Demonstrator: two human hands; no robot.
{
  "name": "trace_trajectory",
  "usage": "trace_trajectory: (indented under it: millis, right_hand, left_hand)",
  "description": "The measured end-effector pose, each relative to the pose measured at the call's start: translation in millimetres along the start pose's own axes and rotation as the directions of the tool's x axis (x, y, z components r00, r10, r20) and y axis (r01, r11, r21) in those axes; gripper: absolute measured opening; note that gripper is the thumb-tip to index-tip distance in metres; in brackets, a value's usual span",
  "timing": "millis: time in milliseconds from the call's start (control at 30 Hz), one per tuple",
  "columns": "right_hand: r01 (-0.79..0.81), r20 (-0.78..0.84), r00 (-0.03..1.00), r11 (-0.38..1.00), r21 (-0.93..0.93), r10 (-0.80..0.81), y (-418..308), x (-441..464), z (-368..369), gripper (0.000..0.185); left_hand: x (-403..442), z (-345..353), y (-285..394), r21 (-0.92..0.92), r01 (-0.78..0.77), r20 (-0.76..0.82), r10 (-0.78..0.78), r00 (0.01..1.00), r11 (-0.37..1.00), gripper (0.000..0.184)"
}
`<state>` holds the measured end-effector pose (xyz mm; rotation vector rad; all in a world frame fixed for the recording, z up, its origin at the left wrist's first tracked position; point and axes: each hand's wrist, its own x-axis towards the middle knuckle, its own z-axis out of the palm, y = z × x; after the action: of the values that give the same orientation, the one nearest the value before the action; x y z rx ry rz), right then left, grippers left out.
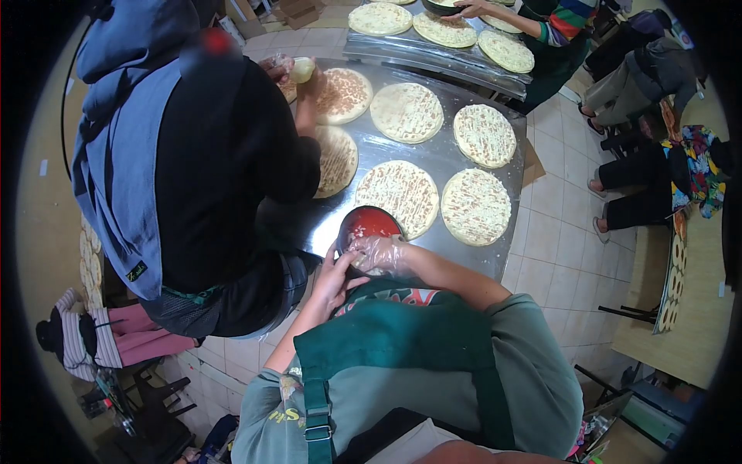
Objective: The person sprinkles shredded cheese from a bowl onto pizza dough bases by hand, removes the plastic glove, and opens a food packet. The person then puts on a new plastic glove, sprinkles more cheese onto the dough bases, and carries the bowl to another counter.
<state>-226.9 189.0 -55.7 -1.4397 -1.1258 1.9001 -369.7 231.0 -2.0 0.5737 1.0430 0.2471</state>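
A dark round bowl (341, 232) with red sauce (372, 223) in it is held close to my apron, at the near edge of the metal table. My left hand (334, 280) is bare and grips the bowl's near left side. Over the bowl's near part is my right hand (383, 254), in a clear plastic glove, its fingers curled in; what they hold is hidden. Just beyond the bowl lies a round flat pizza base (398, 193) streaked with pale topping. A similar base (476, 207) lies to its right.
More topped bases, such as one far right (485, 135), lie on the metal table (506, 174). At my left, a co-worker in black (224, 162) leans over it holding a pale item (302, 70). Across, another person's hand (468, 9) is by a pan at a second table.
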Motion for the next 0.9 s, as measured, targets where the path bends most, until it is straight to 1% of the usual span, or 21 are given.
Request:
trace_trajectory:
  millis: [67, 100, 133, 200, 233, 267, 300, 333, 400, 433, 467, 533, 567, 600, 633, 667, 733, 767, 800, 867, 900]
  right_hand:
    - [0.120, -0.017, 0.990, 0.915, -0.384, -0.137, 5.3, 4.3, -5.3, 0.035]
    - [0.192, 0.018, 0.974, 0.783, -0.592, -0.225, 1.0, 9.7, -8.3, 0.032]
    - [0.193, 0.018, 0.974, 0.783, -0.592, -0.226, -18.9, -0.2, -11.9, 0.032]
    - [0.006, -0.085, 0.990, 0.630, -0.776, -0.113, -52.0, -23.1, -20.2, 0.031]
    - [0.007, -0.140, 0.975, 0.655, -0.756, -0.172, -45.7, -19.8, -26.9, 0.027]
    - [0.008, -0.138, 0.975, 0.654, -0.757, -0.172, -27.5, -13.5, -34.7, 0.027]
    - [0.120, -0.231, 0.951, 0.932, -0.341, -0.207, -5.1, -6.4, -43.7, 0.026]
    - [0.248, -0.326, 0.926, 0.956, 0.154, -0.188, -5.8, -9.2, -49.6, 0.024]
    - [0.090, -0.232, 0.973, 0.934, 0.346, -0.008, -25.0, -18.6, -72.5, 0.021]
    - [0.089, -0.327, 0.944, 0.918, 0.388, 0.047, -24.6, -18.9, -79.6, 0.020]
    - [0.086, -0.321, 0.946, 0.919, 0.385, 0.046, -17.4, -14.3, -88.6, 0.020]
    - [0.032, -0.510, 0.860, 0.996, 0.081, 0.014, -6.0, -1.5, -105.8, 0.019]
    - [0.031, -0.503, 0.864, 0.996, 0.079, 0.013, -5.9, 2.2, -114.0, 0.019]
    - [-0.089, -0.443, 0.895, 0.951, -0.297, -0.055, -14.1, 2.8, -120.2, 0.017]
    - [-0.169, -0.360, 0.928, 0.755, -0.634, -0.095, -20.5, 5.7, -125.7, 0.016]
    - [-0.164, -0.351, 0.932, 0.753, -0.637, -0.095, -20.2, 13.7, -131.1, 0.016]
    - [-0.096, -0.344, 0.898, 0.641, -0.762, -0.275, -16.9, 31.9, -141.0, 0.015]
    - [-0.062, -0.297, 0.886, 0.544, -0.837, -0.357, -17.2, 41.1, -146.6, 0.018]
    - [-0.055, -0.290, 0.887, 0.543, -0.838, -0.358, -16.6, 51.0, -155.5, 0.018]
    - [-0.029, -0.286, 0.908, 0.636, -0.771, -0.305, -13.0, 68.2, -169.5, 0.020]
    - [-0.084, -0.300, 0.919, 0.617, -0.783, -0.255, -28.7, 62.3, -166.8, 0.021]
  left_hand:
    - [1.1, 5.6, -1.2, 0.026, 0.026, 0.035, -0.027, 0.999, 0.999, 0.063]
    - [2.9, 6.9, -3.2, 0.003, 0.037, 0.031, -0.037, 0.999, 0.999, 0.063]
    - [4.1, 7.5, -4.8, -0.021, 0.049, 0.027, -0.048, 0.998, 0.999, 0.062]
    - [6.0, 8.1, -4.7, -0.029, 0.048, 0.001, -0.048, 0.999, 0.998, 0.062]
    - [6.7, 7.8, -4.8, -0.036, 0.045, -0.023, -0.046, 0.999, 0.998, 0.062]
    - [8.3, 6.2, -6.1, -0.038, 0.044, -0.023, -0.045, 0.999, 0.998, 0.062]
    - [10.7, 3.8, -8.2, -0.039, 0.041, -0.032, -0.042, 0.999, 0.998, 0.062]
    - [11.6, 1.9, -8.8, -0.041, 0.037, -0.041, -0.039, 0.998, 0.998, 0.062]
    - [9.9, -1.8, -9.6, -0.056, 0.040, -0.067, -0.043, 0.997, 0.998, 0.061]
    - [8.8, -3.8, -9.9, -0.068, 0.044, -0.089, -0.050, 0.995, 0.997, 0.060]
    - [7.6, -7.4, -11.0, -0.073, 0.041, -0.094, -0.048, 0.994, 0.996, 0.060]
    - [4.8, -15.5, -13.6, -0.102, 0.020, -0.119, -0.032, 0.992, 0.995, 0.059]
    - [1.9, -18.1, -13.8, -0.108, 0.017, -0.125, -0.031, 0.992, 0.994, 0.059]
    - [-2.4, -19.2, -12.7, -0.122, 0.011, -0.171, -0.032, 0.985, 0.993, 0.058]
    - [-5.9, -20.8, -12.5, -0.136, 0.004, -0.216, -0.033, 0.976, 0.991, 0.057]
    - [-8.5, -23.8, -13.2, -0.142, 0.001, -0.223, -0.033, 0.974, 0.990, 0.057]
    - [-13.5, -29.4, -15.3, -0.164, -0.022, -0.213, -0.014, 0.977, 0.986, 0.054]
    - [-15.8, -29.9, -16.7, -0.168, -0.024, -0.219, -0.013, 0.976, 0.986, 0.054]
    - [-19.0, -30.2, -17.3, -0.178, -0.027, -0.235, -0.016, 0.972, 0.984, 0.053]
    - [-23.8, -31.9, -20.2, -0.189, -0.032, -0.256, -0.018, 0.967, 0.981, 0.051]
    - [-25.5, -32.5, -22.2, -0.197, -0.035, -0.265, -0.019, 0.964, 0.980, 0.051]
